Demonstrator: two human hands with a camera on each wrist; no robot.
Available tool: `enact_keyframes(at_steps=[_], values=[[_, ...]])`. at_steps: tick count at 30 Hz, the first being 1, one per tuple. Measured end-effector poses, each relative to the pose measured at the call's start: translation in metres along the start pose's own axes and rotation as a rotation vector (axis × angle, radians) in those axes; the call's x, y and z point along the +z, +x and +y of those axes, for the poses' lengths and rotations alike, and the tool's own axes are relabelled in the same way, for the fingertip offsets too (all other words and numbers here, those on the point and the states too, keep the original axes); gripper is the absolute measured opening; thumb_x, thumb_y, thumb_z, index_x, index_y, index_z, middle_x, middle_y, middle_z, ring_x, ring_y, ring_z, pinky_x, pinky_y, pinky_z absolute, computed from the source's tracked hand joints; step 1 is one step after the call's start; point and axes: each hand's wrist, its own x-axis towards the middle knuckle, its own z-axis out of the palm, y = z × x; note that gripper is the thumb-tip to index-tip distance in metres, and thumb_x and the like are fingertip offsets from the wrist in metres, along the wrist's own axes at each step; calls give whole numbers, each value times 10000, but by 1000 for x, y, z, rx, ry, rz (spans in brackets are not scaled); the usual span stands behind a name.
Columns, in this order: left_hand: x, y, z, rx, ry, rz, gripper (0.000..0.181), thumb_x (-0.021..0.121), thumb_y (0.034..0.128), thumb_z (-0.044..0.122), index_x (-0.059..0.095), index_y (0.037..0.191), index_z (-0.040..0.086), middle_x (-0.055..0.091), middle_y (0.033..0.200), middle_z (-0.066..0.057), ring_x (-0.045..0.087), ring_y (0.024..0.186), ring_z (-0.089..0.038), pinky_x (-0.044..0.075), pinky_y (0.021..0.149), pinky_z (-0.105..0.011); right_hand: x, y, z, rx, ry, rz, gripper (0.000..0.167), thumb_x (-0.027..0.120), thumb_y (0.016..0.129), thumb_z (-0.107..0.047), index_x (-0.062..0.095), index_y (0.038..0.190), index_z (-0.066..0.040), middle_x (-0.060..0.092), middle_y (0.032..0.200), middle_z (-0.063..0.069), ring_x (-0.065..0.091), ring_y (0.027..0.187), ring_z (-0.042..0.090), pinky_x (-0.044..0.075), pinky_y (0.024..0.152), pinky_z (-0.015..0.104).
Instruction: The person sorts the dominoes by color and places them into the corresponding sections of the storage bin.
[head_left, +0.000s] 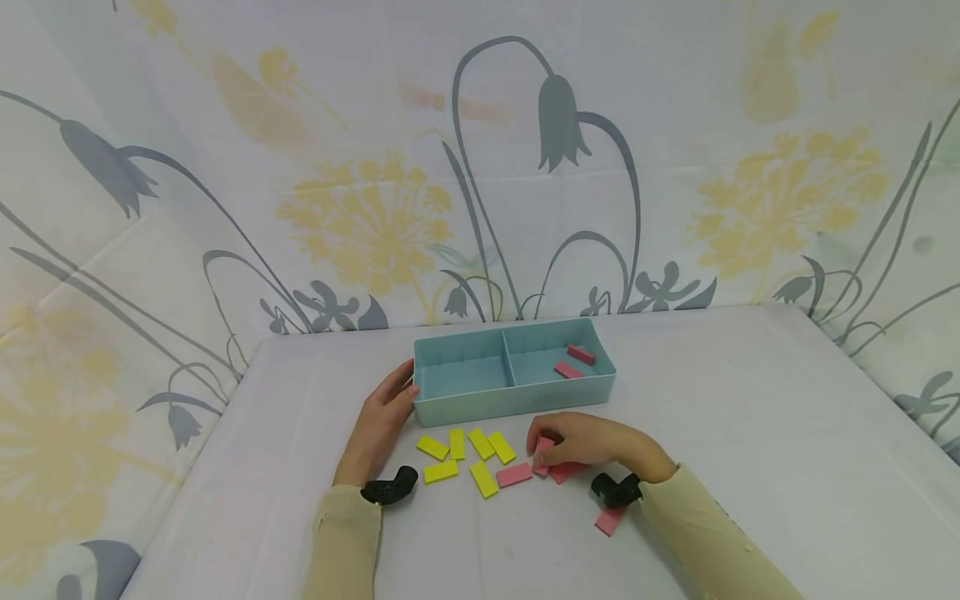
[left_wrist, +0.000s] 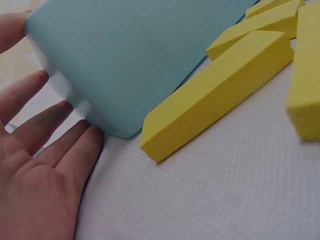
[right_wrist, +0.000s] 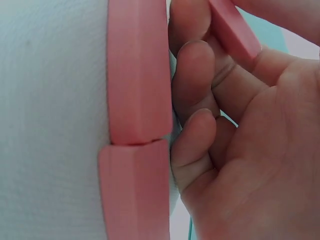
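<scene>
My left hand (head_left: 381,423) rests against the left end of a light blue two-compartment box (head_left: 517,405), its fingers fairly straight and their tips on the end wall. My right hand (head_left: 588,440) is in front of the box, pinching a pink block (right_wrist: 236,30) between thumb and fingers. The other fingers curl in toward the palm. Below that hand lies a second pink block (head_left: 564,472), partly covered. Left of it is another pink block (head_left: 514,475), flat on the table. Two pink blocks (head_left: 568,369) lie in the box's right compartment; its left compartment shows a bare floor.
Several yellow blocks (head_left: 440,472) are scattered on the white tabletop (head_left: 457,550) in front of the box. Another pink block (head_left: 610,522) lies partly beneath the right wrist camera (head_left: 617,490). Behind the table hangs a floral cloth (head_left: 510,200).
</scene>
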Motion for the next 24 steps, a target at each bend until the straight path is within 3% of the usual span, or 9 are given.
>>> enact_keyframes(at_steps=[6, 11, 17, 24], values=[[0, 0, 0, -15, 0, 14, 521, 533, 897, 274, 342, 1378, 214, 297, 1419, 36, 301, 1267, -128, 276, 1035, -380, -1, -1, 0, 19, 24, 17, 156, 635, 816, -286, 551, 902, -187, 577, 707, -59, 505, 654, 106, 396, 570, 241], [0, -1, 3, -8, -26, -6, 522, 521, 907, 247, 326, 1387, 187, 280, 1430, 10, 283, 1283, -153, 267, 1040, -375, -3, -1, -3, 5, 17, 37, 134, 638, 810, -290, 550, 869, -207, 560, 673, -64, 487, 610, 99, 380, 540, 236], [3, -8, 15, -6, -37, -23, 567, 546, 890, 285, 314, 1391, 158, 257, 1441, -31, 262, 1296, -189, 258, 1044, -370, -2, 2, -2, 8, 7, 56, 52, 609, 827, -265, 569, 850, -241, 539, 680, -71, 490, 649, 101, 392, 549, 237], [5, -12, 22, -11, -39, -39, 634, 570, 861, 354, 299, 1396, 148, 248, 1444, -28, 251, 1301, -197, 254, 1046, -362, -3, 2, -1, 15, 77, 65, 40, 589, 841, -250, 591, 869, -222, 563, 729, -45, 503, 686, 126, 408, 573, 254]])
